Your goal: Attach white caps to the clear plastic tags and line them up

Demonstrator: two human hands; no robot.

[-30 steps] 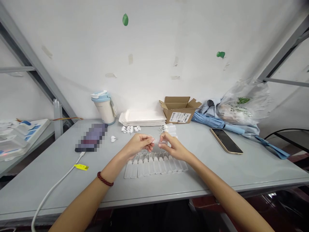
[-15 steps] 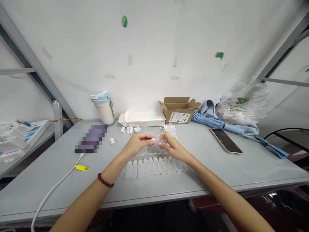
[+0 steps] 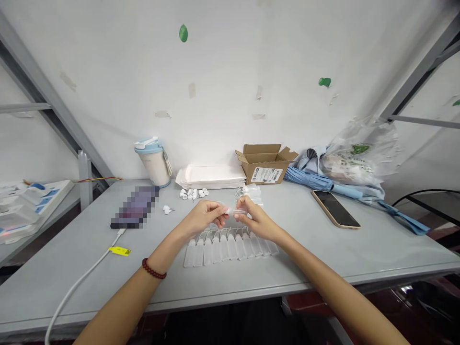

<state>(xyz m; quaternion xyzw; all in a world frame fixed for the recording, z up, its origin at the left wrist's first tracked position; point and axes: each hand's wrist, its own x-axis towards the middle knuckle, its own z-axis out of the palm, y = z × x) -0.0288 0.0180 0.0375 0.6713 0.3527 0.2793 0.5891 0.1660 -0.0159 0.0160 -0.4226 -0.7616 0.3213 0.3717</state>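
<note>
My left hand (image 3: 201,216) pinches the white cap end of a small clear flat plastic bottle (image 3: 238,211), held level above the table. My right hand (image 3: 259,220) grips the clear body of that bottle between thumb and fingers. Below both hands, a row of similar translucent flat bottles (image 3: 219,251) with white caps and cord loops lies on the table (image 3: 309,258). Behind my right hand lie more of them (image 3: 254,191). A cluster of small white caps (image 3: 194,193) sits behind my left hand, with a lone cap (image 3: 166,210) to its left.
At the back stand a tumbler (image 3: 154,163), a stack of white packets (image 3: 215,176) and an open cardboard box (image 3: 266,165). A folded blue umbrella (image 3: 316,181) and a plastic bag (image 3: 359,155) lie right. Phones (image 3: 336,209) (image 3: 135,207) flank my hands; a white cable (image 3: 84,278) runs left.
The clear bottle between my hands has come into plain view, lying level from the left fingertips to the right. My left fingers have shifted slightly around the cap, and the view has moved a little.
</note>
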